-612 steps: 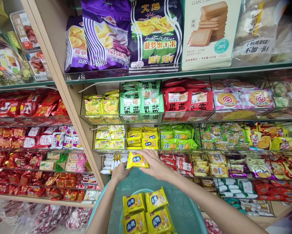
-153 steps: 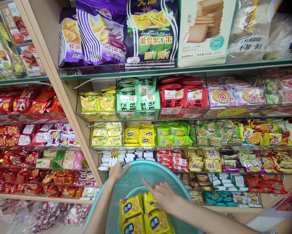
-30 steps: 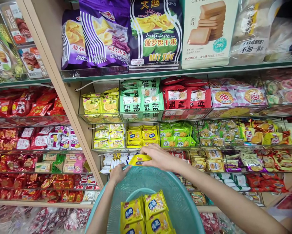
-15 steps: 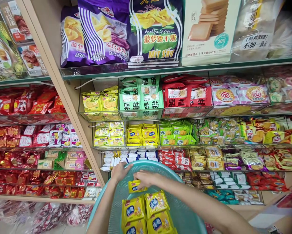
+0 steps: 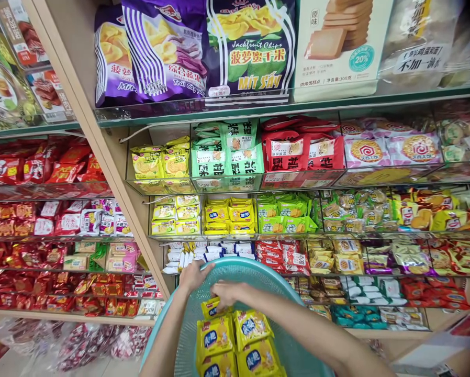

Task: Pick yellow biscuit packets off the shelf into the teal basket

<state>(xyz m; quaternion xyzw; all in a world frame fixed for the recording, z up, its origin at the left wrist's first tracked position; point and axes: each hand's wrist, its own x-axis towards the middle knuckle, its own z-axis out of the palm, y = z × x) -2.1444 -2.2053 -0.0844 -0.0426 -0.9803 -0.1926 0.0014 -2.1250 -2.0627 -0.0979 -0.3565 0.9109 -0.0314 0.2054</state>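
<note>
My left hand (image 5: 194, 276) grips the far-left rim of a teal plastic basket (image 5: 254, 269), its thumb lying along the inner side. Inside the basket my right hand (image 5: 227, 293) is closed on a small yellow snack packet (image 5: 210, 309) with a blue label, its fingertips partly hidden. Just below this packet, several matching yellow packets (image 5: 214, 339) lie in two columns of small stacks. The packet in my hand is close to the top of the left column; whether they touch I cannot tell.
Beyond the basket, a glass-fronted shelf holds matching yellow packets (image 5: 229, 214), green packets (image 5: 286, 214) and red bags (image 5: 303, 149). Large chip bags (image 5: 250, 52) stand on the top shelf. A wooden upright (image 5: 97, 136) divides the racks. Plastic-wrapped bundles (image 5: 86, 345) lie on the floor at left.
My right hand has moved slightly left and down with the yellow packet, which is now tilted and nearer the stacks. My left hand stays on the rim. The view shifts slightly.
</note>
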